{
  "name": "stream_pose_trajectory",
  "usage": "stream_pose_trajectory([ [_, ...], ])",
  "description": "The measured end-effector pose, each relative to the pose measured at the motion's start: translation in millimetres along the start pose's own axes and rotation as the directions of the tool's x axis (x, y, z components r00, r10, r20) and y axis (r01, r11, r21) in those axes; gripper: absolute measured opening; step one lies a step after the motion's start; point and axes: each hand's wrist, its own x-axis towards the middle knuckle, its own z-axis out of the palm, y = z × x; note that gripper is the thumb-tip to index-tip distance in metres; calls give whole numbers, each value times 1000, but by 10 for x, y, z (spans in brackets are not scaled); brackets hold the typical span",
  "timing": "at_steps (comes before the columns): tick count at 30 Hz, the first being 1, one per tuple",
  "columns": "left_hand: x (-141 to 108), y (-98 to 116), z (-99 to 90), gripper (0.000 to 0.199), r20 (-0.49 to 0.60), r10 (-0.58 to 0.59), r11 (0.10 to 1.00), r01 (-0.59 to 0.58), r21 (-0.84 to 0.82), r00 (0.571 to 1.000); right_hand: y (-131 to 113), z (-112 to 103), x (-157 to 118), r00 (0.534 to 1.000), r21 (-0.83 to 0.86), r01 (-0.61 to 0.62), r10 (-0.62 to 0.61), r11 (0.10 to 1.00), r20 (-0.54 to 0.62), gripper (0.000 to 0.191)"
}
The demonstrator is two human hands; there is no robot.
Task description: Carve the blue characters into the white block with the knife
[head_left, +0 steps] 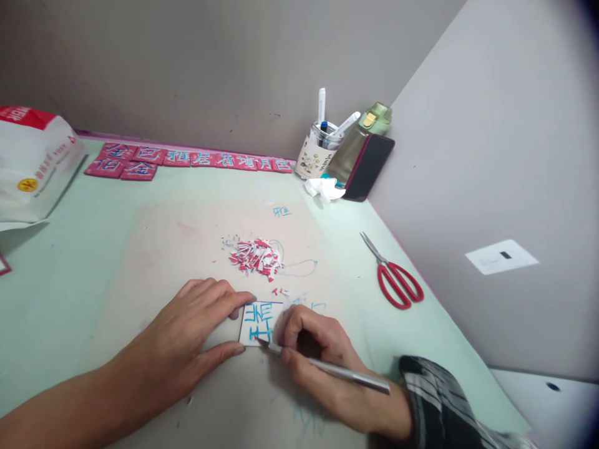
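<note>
A small white square card (266, 324) with blue brush-like characters lies on the mat, in front of me. My left hand (196, 330) steadies it, index finger at its upper left corner and thumb at its lower left edge. In my right hand (322, 358) is a silver craft knife (349, 373), gripped like a pen. The blade tip touches the lower part of the card's characters. Part of the card's right side is hidden by my right fingers. Just beyond the card is a pile of red and white scraps (256, 257).
Red carved character tiles (203, 159) line the back edge. At the back right stand a jar of markers (316, 153), a green bottle (344, 153), a leaning phone (369, 167) and crumpled tissue (324, 189). Red-handled scissors (393, 274) lie right; a white bag (32, 168) stands left.
</note>
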Motion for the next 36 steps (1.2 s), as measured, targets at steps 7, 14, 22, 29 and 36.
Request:
stream_pose_trajectory([
  [7,-5,-4,12,41,7,4,1000,-5,14,1000,17,2,-9,1000,8,-13,13,1000,-7,15],
  [14,16,-21,27,39,0,-8,1000,8,12,1000,8,-19,3,999,33,-18,17,999,30,16],
  [22,8,-10,13,38,10,-18,1000,18,14,1000,19,-29,18,998,80,-40,36,996,46,16],
  [29,21,-11,20,37,-6,-10,1000,10,8,1000,7,-38,21,997,89,-55,50,995,64,15],
  [36,14,-15,7,37,8,-12,1000,12,11,1000,1,-32,34,997,92,-62,57,994,58,14],
])
